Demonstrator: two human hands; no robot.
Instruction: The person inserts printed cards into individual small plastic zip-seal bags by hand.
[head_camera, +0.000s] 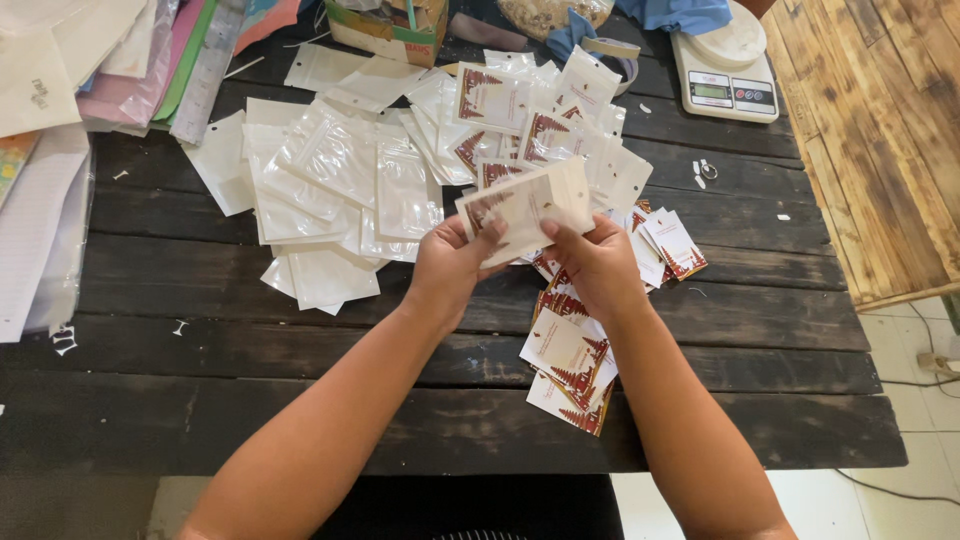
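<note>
Left hand (450, 262) and right hand (597, 262) raised together above the middle of the counter (200, 290), a dark plank top. Both closed on one small stack of packets (527, 203): white pouches with a red-and-white printed card showing through.

- Left fingers (493, 233): thumb pressed on the stack's lower left corner, remaining fingers hidden behind it.
- Right fingers (556, 232): thumb on the lower edge, just beside the left thumb, remaining fingers curled underneath.
- Stack position: directly beyond the fingers, toward the far edge of the counter, clear of the surface.
- Long axis: left to right, tilted up slightly at the right end.
- Nearer hand: neither; both in contact at the lower edge.
- Number of packets in the stack: cannot be told; edges overlap.

Counts on the counter:
- Empty clear pouches (335, 190): one loose heap left of the hands, too overlapped to count.
- Filled packets (520, 120): one heap beyond the hands, toward the far edge, likewise uncountable.
- Printed cards (570, 365): one fanned pile under the right wrist, toward the near edge; a few more (675, 243) right of the right hand.
- Kitchen scale (725, 72): one, at the far right corner.
</note>
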